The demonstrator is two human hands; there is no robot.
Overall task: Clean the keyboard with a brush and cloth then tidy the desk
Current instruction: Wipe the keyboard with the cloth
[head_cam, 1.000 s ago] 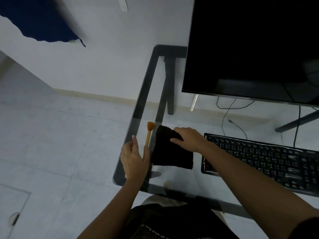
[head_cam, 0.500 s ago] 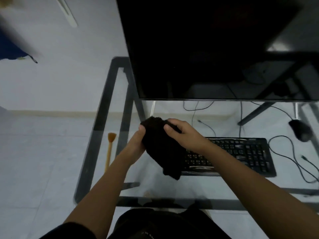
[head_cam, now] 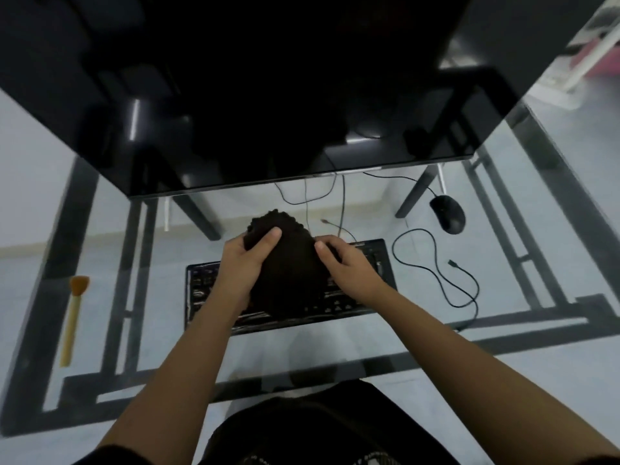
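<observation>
Both forearms bare, extended from near toward far, converging at centre. Left hand [head_cam: 242,263] gripped left side of cloth [head_cam: 288,276], thumb laid across its top. Right hand [head_cam: 350,268] pinched right side, fingers curled.

Operator body, ref. head view.

1. Limbs: left forearm [head_cam: 191,347] and right forearm [head_cam: 453,360] uncovered down to the wrist. Left hand [head_cam: 241,263] and right hand [head_cam: 349,270] ungloved; nails short.
2. Sleeves: left sleeve [head_cam: 110,456] shows as a dark fabric edge at the lower-L corner. Right sleeve [head_cam: 604,462], same dark fabric, at the lower-R corner.
3. Torso/lap: black garment [head_cam: 302,427], soft cloth, rounded outline at btm centre.
4. Markings: pale print [head_cam: 258,460] across the garment near the btm edge; too small to read.
</observation>
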